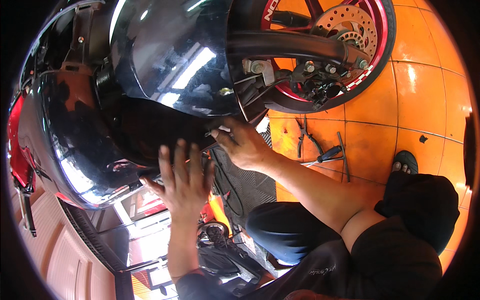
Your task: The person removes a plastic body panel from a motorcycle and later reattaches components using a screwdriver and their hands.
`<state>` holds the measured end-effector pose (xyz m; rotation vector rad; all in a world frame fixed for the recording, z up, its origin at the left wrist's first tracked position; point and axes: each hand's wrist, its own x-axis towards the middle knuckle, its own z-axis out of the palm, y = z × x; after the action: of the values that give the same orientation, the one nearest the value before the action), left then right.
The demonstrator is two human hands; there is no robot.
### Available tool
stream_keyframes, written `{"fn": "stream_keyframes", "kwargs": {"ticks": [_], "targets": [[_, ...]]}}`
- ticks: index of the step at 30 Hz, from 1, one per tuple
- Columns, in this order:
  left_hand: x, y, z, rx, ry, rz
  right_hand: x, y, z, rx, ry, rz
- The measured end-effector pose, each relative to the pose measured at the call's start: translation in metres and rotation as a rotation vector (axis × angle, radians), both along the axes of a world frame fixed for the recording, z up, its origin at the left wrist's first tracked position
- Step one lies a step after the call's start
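While black panel (157,129) lies just beyond, left fingers (180,162) apart, right fingers (225,140) curled, grip unclear

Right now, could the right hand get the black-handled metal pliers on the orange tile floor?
Probably yes: the right hand is by the glossy black motorcycle bodywork, and nothing covers the black-handled metal pliers on the orange tile floor, though how far down they lie is hard to tell.
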<state>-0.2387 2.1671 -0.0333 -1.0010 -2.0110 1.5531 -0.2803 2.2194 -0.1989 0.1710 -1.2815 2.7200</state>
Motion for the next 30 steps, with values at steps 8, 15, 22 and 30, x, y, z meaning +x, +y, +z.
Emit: {"fn": "stream_keyframes", "kwargs": {"ticks": [8,15,22,30], "targets": [[-0.033,-0.039,0.009,-0.197,0.153,-0.220,-0.008,-0.012,-0.025,0.075,-0.213,0.003],[-0.035,-0.032,0.014,-0.058,0.061,-0.280,-0.011,-0.043,-0.026,0.045,-0.109,-0.224],[0.001,0.035,0.040,0.021,-0.019,0.117,-0.031,-0.051,0.024,0.181,0.127,-0.361],[-0.012,0.075,0.081,-0.391,0.205,0.258,-0.065,-0.001,0.092,-0.247,0.202,0.345]]}}
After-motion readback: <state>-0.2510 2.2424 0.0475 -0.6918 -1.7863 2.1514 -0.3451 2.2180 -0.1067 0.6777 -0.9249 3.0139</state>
